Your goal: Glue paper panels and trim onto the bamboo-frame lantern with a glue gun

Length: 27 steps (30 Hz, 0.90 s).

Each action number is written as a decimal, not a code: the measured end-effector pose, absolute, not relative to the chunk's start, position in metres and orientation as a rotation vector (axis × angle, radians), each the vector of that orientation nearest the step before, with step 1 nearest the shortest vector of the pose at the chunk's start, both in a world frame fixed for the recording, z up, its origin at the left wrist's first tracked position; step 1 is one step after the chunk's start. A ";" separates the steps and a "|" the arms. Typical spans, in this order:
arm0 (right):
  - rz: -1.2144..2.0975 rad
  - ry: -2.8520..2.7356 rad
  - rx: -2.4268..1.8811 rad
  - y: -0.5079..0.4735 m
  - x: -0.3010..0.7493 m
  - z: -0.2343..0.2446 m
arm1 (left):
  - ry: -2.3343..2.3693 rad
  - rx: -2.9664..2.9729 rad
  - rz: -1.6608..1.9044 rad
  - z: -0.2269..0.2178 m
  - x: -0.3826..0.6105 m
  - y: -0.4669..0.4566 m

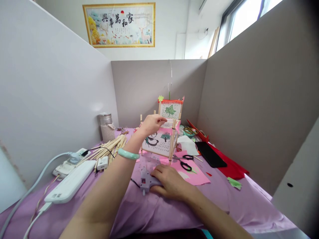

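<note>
My left hand [152,124], with a pale green bangle [128,153] on its wrist, reaches over the top of a paper lantern [159,142]. Its fingers are pinched together at the lantern's upper edge; what they hold is too small to make out. The lantern has a frame of wooden sticks and white panels drawn with a panda and a tree. Behind it rises a smaller panel [170,109] with a green leaf and a red fringe. Low in front, my right hand [170,182] is wrapped round a light purple hot glue gun [147,182] lying on the cloth.
Black-handled scissors [186,166] lie on pink paper [199,177] right of the lantern. A black phone [211,154] rests beside red material [233,166]. On the left are wooden sticks [109,147], a white power bank [71,182], cables and a jar [107,127]. Grey partitions [159,76] enclose the table.
</note>
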State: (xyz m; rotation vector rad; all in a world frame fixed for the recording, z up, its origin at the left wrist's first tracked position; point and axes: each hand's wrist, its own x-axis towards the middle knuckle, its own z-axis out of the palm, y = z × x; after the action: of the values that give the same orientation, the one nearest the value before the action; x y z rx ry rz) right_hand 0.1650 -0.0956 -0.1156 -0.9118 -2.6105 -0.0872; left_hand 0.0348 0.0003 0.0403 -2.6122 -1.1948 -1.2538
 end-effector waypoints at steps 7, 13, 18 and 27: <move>-0.050 -2.596 -0.887 -0.097 0.166 -0.115 | -1.219 -2.520 -0.987 0.037 0.025 -0.001; -0.038 -2.595 -0.883 -0.095 0.166 -0.116 | -1.088 -2.462 -0.897 0.028 0.027 0.007; 0.059 -2.581 -0.906 -0.097 0.167 -0.115 | -1.083 -2.463 -0.893 0.027 0.028 0.010; 0.460 -2.147 -0.944 -0.087 0.212 -0.074 | -1.009 -2.453 -1.301 0.040 0.003 -0.012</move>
State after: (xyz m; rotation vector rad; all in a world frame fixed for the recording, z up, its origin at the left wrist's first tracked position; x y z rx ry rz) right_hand 0.2119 -0.0870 -0.0735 -0.9444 -2.1466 0.4602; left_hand 0.0031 -0.0122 0.0403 -2.4533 -1.0092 -1.3012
